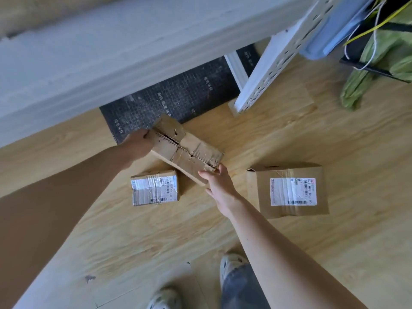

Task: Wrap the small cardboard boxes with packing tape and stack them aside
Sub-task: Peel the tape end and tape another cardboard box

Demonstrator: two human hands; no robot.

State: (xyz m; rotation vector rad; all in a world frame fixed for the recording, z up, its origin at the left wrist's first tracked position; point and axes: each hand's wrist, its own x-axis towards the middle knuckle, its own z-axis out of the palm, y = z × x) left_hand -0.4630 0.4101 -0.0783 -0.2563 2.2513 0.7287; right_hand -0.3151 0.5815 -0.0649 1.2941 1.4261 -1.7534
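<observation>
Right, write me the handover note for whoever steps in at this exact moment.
Left hand grips the far end of the long torn box; right hand grips its near end. The box is tilted.
The small labelled box lies on the wooden floor beside it; the larger labelled box sits to the right.
Done: nothing stacked yet.
Left: tape the held box's split seam, check the others, stack all three. No tape roll is in view.
</observation>
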